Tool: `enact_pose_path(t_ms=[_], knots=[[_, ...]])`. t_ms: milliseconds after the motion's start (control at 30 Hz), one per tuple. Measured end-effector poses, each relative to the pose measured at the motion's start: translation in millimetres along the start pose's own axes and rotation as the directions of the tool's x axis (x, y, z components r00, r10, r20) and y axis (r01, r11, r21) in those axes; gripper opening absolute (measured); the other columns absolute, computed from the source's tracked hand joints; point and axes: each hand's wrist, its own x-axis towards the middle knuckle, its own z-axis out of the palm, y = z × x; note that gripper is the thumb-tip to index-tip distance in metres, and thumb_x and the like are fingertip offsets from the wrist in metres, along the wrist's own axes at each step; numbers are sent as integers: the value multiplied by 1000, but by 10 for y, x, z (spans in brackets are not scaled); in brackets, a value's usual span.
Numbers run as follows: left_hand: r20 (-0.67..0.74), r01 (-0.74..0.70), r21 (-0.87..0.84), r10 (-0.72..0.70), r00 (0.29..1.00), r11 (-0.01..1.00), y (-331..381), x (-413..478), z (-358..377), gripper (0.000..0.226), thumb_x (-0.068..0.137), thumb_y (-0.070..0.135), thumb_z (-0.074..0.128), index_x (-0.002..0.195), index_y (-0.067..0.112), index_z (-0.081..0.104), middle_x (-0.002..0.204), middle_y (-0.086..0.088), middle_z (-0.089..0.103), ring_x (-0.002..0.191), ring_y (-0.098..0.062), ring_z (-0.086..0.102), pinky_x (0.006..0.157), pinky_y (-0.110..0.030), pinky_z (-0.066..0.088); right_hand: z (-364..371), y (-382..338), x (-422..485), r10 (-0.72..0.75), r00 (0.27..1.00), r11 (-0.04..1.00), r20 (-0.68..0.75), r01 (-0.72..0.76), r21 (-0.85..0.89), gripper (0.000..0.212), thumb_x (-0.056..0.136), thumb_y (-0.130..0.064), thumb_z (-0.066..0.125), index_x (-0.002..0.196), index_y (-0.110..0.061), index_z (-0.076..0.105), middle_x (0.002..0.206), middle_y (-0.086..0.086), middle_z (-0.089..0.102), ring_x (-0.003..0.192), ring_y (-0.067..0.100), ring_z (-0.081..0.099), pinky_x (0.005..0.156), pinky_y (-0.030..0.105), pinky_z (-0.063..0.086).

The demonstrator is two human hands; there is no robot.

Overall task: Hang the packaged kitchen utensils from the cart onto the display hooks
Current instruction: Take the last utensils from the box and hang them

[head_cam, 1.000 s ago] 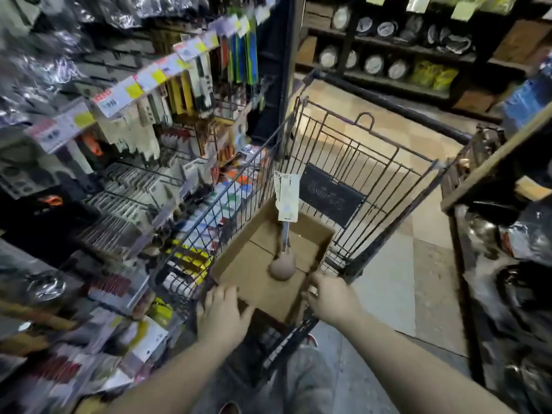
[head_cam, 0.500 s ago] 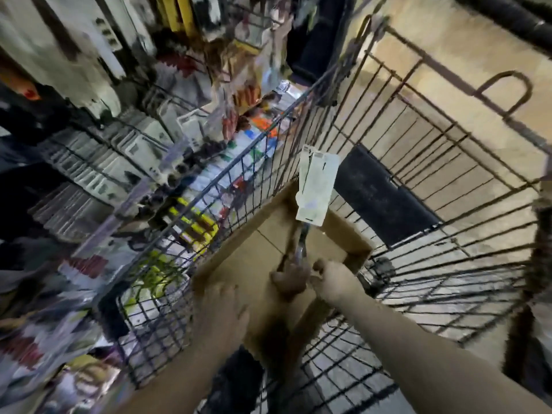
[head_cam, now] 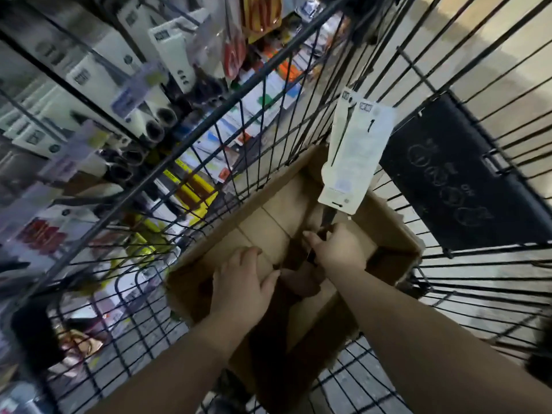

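A packaged utensil with a tall white card [head_cam: 357, 153] stands upright in an open cardboard box [head_cam: 397, 231] inside the black wire cart [head_cam: 239, 121]. Its dark metal shaft runs down from the card into my right hand [head_cam: 337, 249], which is closed around it. The rounded brown wooden end [head_cam: 301, 280] shows just below that hand. My left hand [head_cam: 242, 285] lies flat inside the box beside the wooden end, fingers apart, holding nothing.
To the left, beyond the cart's wire side, display hooks carry many carded utensils [head_cam: 167, 52] and price tags. A dark sign panel [head_cam: 466, 174] hangs on the cart's far wall. Tiled floor [head_cam: 490, 49] lies beyond.
My head has moved in close over the cart. My right hand went from the box edge to gripping the utensil's shaft, and my left hand slid from the box rim down into the box.
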Motion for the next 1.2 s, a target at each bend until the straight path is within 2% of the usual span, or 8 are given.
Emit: enact_pose_path(t_ms=[133, 367, 500, 600, 767, 933, 1100, 1200], knots=[[1, 6, -27, -6, 1000, 1000, -35, 115, 79, 49, 86, 41, 52, 129, 19, 44, 130, -5, 49, 121, -24, 48, 103, -39, 38, 112, -25, 112, 7, 997, 1000, -75, -7, 4, 33, 81, -47, 62, 89, -22, 42, 95, 5, 67, 83, 28, 69, 77, 44, 57], [34, 0, -63, 2, 999, 998, -27, 180, 148, 47, 86, 38, 54, 128, 18, 46, 132, -6, 48, 123, -26, 46, 103, -39, 38, 39, 91, 197, 18, 999, 997, -47, -14, 81, 27, 85, -25, 56, 108, -11, 59, 108, 12, 66, 106, 32, 60, 91, 40, 49], [65, 17, -133, -9, 998, 991, 36, 240, 141, 44, 86, 32, 56, 126, 16, 48, 131, -7, 48, 122, -27, 47, 103, -42, 38, -137, 269, 28, -121, 993, 978, 16, 116, 173, 28, 94, -15, 46, 119, -5, 54, 109, 16, 64, 104, 33, 60, 82, 32, 48], [103, 31, -182, -12, 995, 983, 155, 312, 139, 42, 88, 28, 55, 127, 16, 47, 132, -7, 48, 121, -26, 48, 101, -38, 41, -279, 384, -111, -218, 975, 921, 40, 192, 340, 31, 94, -13, 50, 124, -17, 49, 106, 7, 64, 84, 17, 62, 64, 25, 54], [182, 72, -336, -11, 983, 939, 381, 534, 252, 44, 89, 24, 55, 131, 14, 46, 137, -9, 49, 123, -25, 51, 104, -37, 41, -451, 375, -162, -239, 968, 765, 71, 143, 628, 13, 94, -6, 50, 91, -19, 52, 89, 8, 65, 74, 13, 64, 62, 16, 54], [268, 147, -493, -11, 963, 857, 686, 812, 351, 47, 94, 16, 48, 139, 7, 36, 139, -14, 49, 128, -24, 46, 94, -14, 32, -520, 428, -11, -293, 953, 668, 81, 143, 730, 20, 95, -3, 47, 88, -19, 56, 74, 7, 61, 61, 11, 61, 57, 16, 52], [268, 191, -667, -8, 964, 720, 791, 1049, 595, 36, 92, 30, 49, 125, 14, 55, 126, -2, 59, 117, -21, 54, 108, -40, 38, -501, 597, 167, -317, 948, 693, 25, 214, 689, 20, 95, -4, 47, 90, -21, 57, 73, 3, 62, 70, 17, 62, 72, 27, 52], [303, 249, -723, -28, 952, 645, 810, 1096, 714, 21, 95, 22, 47, 93, 12, 66, 96, -5, 67, 98, -25, 59, 92, -35, 45, -490, 601, 214, -322, 946, 702, 20, 225, 675, 22, 95, -5, 48, 88, -24, 56, 77, 4, 64, 71, 18, 63, 72, 26, 54]])
